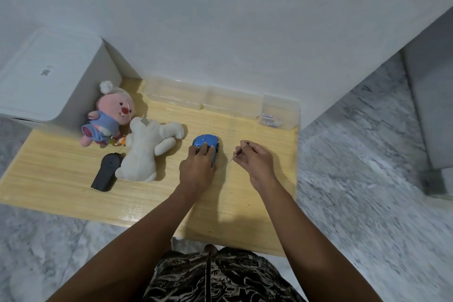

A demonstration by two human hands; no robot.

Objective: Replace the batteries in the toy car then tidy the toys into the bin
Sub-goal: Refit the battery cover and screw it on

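- Far left, the white bin [51, 76] stands shut-looking from my angle; the pink plush [107, 117] and white plush [144, 152] lie just beside it, with a black remote [105, 175] near them, all for tidying later
- My left hand [196, 169] lies palm-down over the car [207, 146], fingers curled on its near end and roof; the car sits wheels-down mid-table, so I judge the battery door is underneath and unreached
- To do this step well I would close the left hand round the body, roll the car onto its roof and pin it flat so it cannot skid
- My right hand [253, 158] pinches a thin screwdriver [236, 154] between thumb and fingers, tip pointing toward the car but clear of it; I would seat the tip square in the screw before turning, pressing down lightly
- Far right, a clear box [279, 111] holds small items, possibly batteries; I cannot tell
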